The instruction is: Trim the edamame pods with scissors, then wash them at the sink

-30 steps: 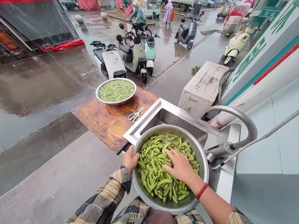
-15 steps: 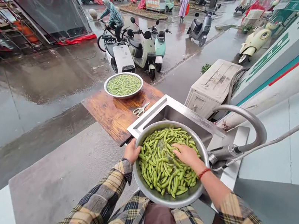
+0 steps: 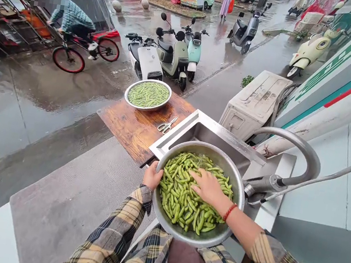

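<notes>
Wet grey pavement (image 3: 45, 99) is spreading across the left and upper middle of the frame, where a white scooter (image 3: 150, 62), an olive-green scooter (image 3: 180, 59) and a pale turquoise scooter (image 3: 194, 53) are standing close together. At the upper left, a person in a checked blue-green top (image 3: 75, 17) is sitting on a black bicycle with red-rimmed wheels (image 3: 83, 42). Near the top centre, a person in a lilac raincoat (image 3: 227, 2) is standing on the pavement.

Left of centre, a brown wooden table (image 3: 126, 130) is carrying a round silver metal bowl (image 3: 146, 108) of green pods in water; metal scissors with pale handles (image 3: 167, 125) are lying near it, beside the rectangular stainless-steel sink (image 3: 228, 133).

At the lower centre, a large round stainless-steel basin (image 3: 190, 238) is resting against the person's body and overlapping the sink's near side in view, holding plump green bean pods (image 3: 182, 194) in water. The left hand (image 3: 152, 175) is gripping the basin's left rim. The right hand (image 3: 208, 187) is reaching in from the right, its fingers spreading loosely and touching the pods. A curved grey metal tap (image 3: 311, 158) is arching right of the basin.
</notes>
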{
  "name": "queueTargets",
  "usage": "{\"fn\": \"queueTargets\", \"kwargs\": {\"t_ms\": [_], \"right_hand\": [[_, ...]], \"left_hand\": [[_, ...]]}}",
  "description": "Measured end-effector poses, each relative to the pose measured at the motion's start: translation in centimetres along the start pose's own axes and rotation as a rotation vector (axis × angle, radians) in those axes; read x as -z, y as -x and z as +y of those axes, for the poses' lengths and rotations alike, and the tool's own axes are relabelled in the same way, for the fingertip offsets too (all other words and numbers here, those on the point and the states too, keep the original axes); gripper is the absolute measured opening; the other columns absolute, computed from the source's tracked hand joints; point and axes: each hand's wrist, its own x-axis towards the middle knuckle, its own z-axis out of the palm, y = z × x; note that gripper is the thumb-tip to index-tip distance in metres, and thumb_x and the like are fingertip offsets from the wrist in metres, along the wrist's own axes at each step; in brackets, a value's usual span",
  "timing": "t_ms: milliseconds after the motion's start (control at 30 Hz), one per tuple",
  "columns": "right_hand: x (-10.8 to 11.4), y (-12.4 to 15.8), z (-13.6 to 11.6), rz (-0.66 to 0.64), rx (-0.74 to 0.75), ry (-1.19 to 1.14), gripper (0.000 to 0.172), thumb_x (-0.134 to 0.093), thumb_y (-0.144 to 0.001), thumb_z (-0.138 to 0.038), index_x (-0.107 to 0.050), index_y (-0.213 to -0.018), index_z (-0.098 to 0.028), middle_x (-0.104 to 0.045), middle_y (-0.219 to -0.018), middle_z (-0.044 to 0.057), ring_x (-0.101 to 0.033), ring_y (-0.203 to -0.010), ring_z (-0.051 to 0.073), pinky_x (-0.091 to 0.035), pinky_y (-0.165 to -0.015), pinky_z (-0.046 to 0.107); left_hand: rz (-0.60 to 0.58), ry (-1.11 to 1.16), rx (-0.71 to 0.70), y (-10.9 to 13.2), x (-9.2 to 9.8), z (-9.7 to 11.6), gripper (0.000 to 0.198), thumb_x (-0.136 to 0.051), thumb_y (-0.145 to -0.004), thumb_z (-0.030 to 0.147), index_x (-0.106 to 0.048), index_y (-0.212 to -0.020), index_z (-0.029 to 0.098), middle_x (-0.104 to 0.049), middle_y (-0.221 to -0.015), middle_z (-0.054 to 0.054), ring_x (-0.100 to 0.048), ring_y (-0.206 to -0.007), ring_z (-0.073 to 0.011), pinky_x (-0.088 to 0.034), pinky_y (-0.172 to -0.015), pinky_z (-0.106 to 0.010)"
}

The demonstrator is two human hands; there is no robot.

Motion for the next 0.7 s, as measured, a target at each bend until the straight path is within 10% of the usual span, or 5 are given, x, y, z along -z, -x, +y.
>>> {"fn": "queueTargets", "kwargs": {"t_ms": [100,433,600,700], "right_hand": [[-0.8,2.3,-0.9,0.071,0.095,0.059,0.048,-0.044,-0.096,-0.045,-0.038,-0.144,-0.039,-0.041,-0.149,0.007,-0.039,-0.131,0.034,-0.039,-0.096,0.049],[0.1,-5.2,2.9,0.000,-0.260,-0.083,0.045,-0.025,-0.101,-0.044,-0.048,-0.134,-0.022,-0.067,-0.117,0.011,-0.065,-0.094,0.024,-0.049,-0.077,0.035],[1.3,-5.2,5.7,0.164,-0.166,-0.085,0.047,-0.032,-0.099,-0.046,-0.046,-0.141,-0.030,-0.051,-0.142,0.006,-0.053,-0.122,0.026,-0.045,-0.094,0.037],[0.8,-8.3,3.8,0.034,-0.182,-0.148,0.058,-0.034,-0.096,-0.057,-0.039,-0.147,-0.029,-0.047,-0.146,0.009,-0.049,-0.128,0.029,-0.042,-0.100,0.042]], "left_hand": [[-0.007,0.019,-0.002,0.0,-0.2,-1.0,0.030,-0.054,-0.075,0.027,-0.059,-0.102,0.019,-0.069,-0.092,-0.005,-0.064,-0.088,-0.0243,-0.047,-0.083,-0.037],[0.006,0.077,0.000,-0.2,-0.3,-0.2,0.022,-0.053,-0.073,0.021,-0.060,-0.093,0.019,-0.067,-0.083,-0.002,-0.062,-0.081,-0.0206,-0.046,-0.079,-0.034],[-0.005,0.102,-0.002,0.2,-0.3,-0.5,0.023,-0.053,-0.074,0.023,-0.059,-0.097,0.019,-0.067,-0.086,-0.002,-0.062,-0.082,-0.0207,-0.046,-0.078,-0.034],[-0.019,0.125,-0.004,0.1,-0.3,0.0,0.024,-0.053,-0.074,0.021,-0.059,-0.097,0.019,-0.067,-0.087,-0.002,-0.062,-0.083,-0.0203,-0.046,-0.078,-0.033]]}}
